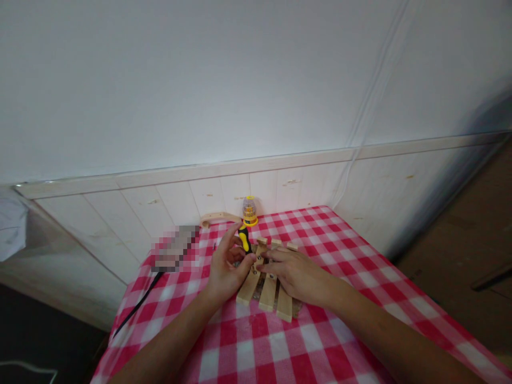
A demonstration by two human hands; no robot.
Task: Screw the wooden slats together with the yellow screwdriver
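My left hand (227, 269) is closed around the lower part of a screwdriver (245, 240) with a yellow and black handle. The screwdriver leans over a piece made of pale wooden slats (269, 296), which has dark screw heads or holes near its middle. Its tip is hidden behind my thumb. My right hand (298, 272) lies across the slats from the right, fingers stretched out over the wood near the screws. Its thumb is out of sight. Something clear, like plastic film, shows between the slats.
A clear bit case with a yellow base (250, 220) stands by the wall. Beside it lies a curved wooden part (219, 216). A blurred-out flat object (176, 248) with a black cable (140, 304) is on the left. The checked tablecloth (320, 229) meets the panelled wall (264, 186).
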